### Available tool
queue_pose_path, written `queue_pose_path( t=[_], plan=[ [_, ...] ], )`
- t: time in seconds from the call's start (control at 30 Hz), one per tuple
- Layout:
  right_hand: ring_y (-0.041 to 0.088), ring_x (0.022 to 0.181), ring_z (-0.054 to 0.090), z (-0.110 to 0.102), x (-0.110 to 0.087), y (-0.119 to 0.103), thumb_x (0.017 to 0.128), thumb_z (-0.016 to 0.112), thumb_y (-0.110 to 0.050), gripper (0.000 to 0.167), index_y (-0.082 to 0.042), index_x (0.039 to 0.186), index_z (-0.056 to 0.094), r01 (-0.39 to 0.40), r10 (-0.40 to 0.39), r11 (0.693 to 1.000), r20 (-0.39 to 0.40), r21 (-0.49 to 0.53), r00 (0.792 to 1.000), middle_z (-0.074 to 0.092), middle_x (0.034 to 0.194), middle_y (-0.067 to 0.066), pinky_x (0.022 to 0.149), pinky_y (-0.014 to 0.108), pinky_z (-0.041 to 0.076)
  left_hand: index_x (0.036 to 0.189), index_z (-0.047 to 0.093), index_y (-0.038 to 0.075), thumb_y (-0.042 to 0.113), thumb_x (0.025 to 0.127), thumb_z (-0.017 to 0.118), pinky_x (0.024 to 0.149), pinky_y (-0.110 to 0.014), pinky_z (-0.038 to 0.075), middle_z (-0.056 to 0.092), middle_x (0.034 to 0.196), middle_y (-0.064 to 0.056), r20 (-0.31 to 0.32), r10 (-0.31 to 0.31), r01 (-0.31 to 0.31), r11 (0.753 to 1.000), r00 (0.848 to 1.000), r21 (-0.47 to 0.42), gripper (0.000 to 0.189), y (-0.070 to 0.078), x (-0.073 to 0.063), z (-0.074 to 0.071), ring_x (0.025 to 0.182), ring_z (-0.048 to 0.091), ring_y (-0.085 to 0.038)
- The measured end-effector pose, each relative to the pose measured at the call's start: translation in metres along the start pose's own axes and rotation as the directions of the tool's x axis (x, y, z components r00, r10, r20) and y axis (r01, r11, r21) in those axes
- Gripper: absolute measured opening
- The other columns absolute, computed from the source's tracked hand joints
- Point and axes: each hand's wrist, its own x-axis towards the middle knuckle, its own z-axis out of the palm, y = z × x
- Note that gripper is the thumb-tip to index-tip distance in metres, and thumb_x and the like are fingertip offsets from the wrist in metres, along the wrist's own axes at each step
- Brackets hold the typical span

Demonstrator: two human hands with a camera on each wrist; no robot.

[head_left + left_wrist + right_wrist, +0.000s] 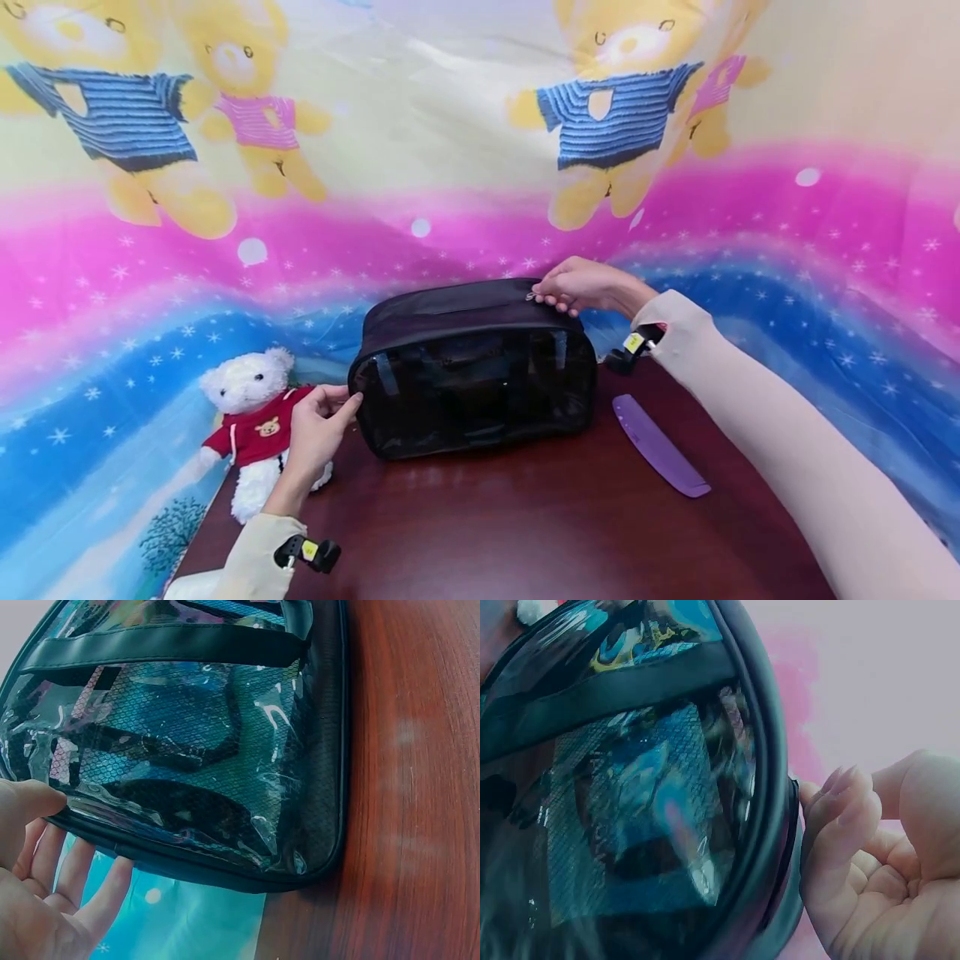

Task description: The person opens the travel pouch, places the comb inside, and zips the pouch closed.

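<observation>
A black toiletry bag (476, 387) with a clear front panel stands upright on the dark red-brown table (517, 517). My left hand (318, 429) holds its left edge, the thumb (45, 799) on the front rim and the fingers along the side. At the top right end of the bag, my right hand (588, 285) pinches the small metal zipper pull (531, 296) between thumb and fingertips. In the right wrist view the fingers (847, 806) are bent close at the bag's dark rim, and the pull itself is hidden there. Behind the clear panel, the bag's contents show only as dark shapes.
To the left sits a white teddy bear (243, 383) in a red hoodie, just behind my left hand. A flat purple strip with one curved edge, like a comb (656, 450), lies right of the bag. A bear-print cloth (450, 192) hangs close behind the table.
</observation>
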Motion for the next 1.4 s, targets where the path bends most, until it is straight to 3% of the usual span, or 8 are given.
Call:
queue_pose_path(
  t=[0.27, 0.57, 0.93, 1.4],
  plan=[
    [0.006, 0.057, 0.047, 0.026, 0.017, -0.040, 0.108, 0.052, -0.023, 0.027, -0.002, 0.111, 0.069, -0.007, 0.009, 1.000, 0.052, -0.027, 0.999, 0.052, 0.070, -0.005, 0.052, 0.020, 0.044, 0.116, 0.067, -0.003, 0.017, 0.097, 0.073, 0.067, -0.022, 0.061, 0.068, 0.082, 0.004, -0.003, -0.024, 0.024, 0.999, 1.000, 0.023, 0.029, -0.002, -0.003, 0.000, 0.074, 0.070, -0.011],
    [0.006, 0.055, 0.048, 0.061, 0.031, -0.077, 0.107, 0.054, -0.019, 0.025, -0.001, 0.107, 0.072, -0.002, 0.001, 1.000, 0.103, 0.009, 0.995, 0.050, 0.068, -0.003, 0.052, 0.019, 0.048, 0.114, 0.067, -0.005, 0.012, 0.096, 0.073, 0.066, -0.019, 0.059, 0.067, 0.078, 0.009, -0.013, 0.002, -0.002, 1.000, 1.000, 0.015, 0.026, -0.003, 0.000, 0.003, 0.072, 0.068, -0.008],
    [0.007, 0.056, 0.048, 0.094, 0.055, -0.108, 0.107, 0.054, -0.018, 0.024, -0.001, 0.107, 0.072, -0.005, 0.000, 0.999, 0.146, 0.038, 0.989, 0.050, 0.068, -0.002, 0.052, 0.019, 0.051, 0.116, 0.067, -0.002, 0.019, 0.097, 0.073, 0.067, -0.021, 0.059, 0.069, 0.087, -0.004, 0.029, 0.003, -0.004, 0.999, 1.000, 0.041, 0.029, 0.002, 0.002, 0.000, 0.076, 0.070, -0.015],
    [0.008, 0.053, 0.050, 0.139, 0.080, -0.134, 0.106, 0.054, -0.016, 0.024, 0.001, 0.103, 0.071, -0.032, 0.024, 0.999, 0.199, 0.039, 0.980, 0.052, 0.065, 0.000, 0.053, 0.021, 0.055, 0.114, 0.067, -0.004, 0.015, 0.097, 0.072, 0.065, -0.021, 0.059, 0.068, 0.081, 0.002, 0.016, 0.003, -0.003, 1.000, 1.000, 0.019, 0.026, 0.000, -0.001, 0.001, 0.072, 0.068, -0.011]
  ],
)
